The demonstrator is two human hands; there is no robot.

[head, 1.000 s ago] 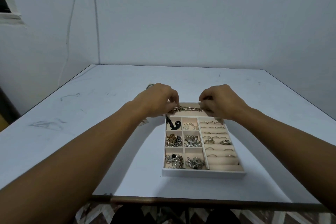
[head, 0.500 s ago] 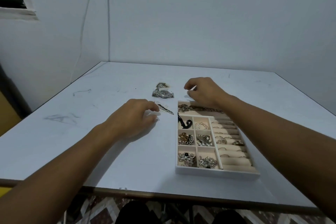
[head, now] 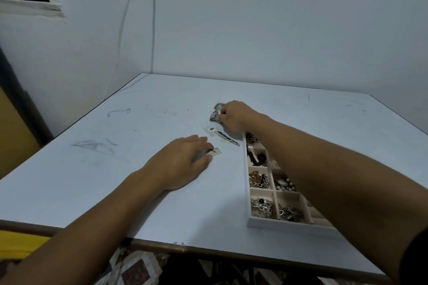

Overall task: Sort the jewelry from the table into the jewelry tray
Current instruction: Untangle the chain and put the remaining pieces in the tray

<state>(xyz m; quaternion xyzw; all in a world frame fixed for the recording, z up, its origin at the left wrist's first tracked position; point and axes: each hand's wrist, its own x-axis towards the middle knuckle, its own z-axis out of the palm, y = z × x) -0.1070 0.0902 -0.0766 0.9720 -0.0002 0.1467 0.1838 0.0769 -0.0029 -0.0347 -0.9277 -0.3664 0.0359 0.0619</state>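
A white jewelry tray (head: pixel 247 183) with beige compartments stands at the right, holding rings, chains and earrings; my right forearm hides most of it. My right hand (head: pixel 235 115) reaches past the tray's far corner, with its fingers curled on a silver watch (head: pixel 214 116) that lies on the table. A long thin dark-and-silver piece (head: pixel 227 138) rests between the watch and the tray. Tiny loose bits (head: pixel 210 130) sit just left of that piece. My left hand (head: pixel 183 162) lies palm down, thumb and forefinger pinching a small pale tag (head: pixel 215 152).
The white table (head: pixel 115 169) has scuff marks on its left half. Its front edge (head: pixel 162 244) is close to me. Walls stand behind and to the left, with a cable running down the corner.
The view has swung left. My right hand left the chain in the tray's top slot and went out to the watch. My left hand moved away from the tray to the small tag.
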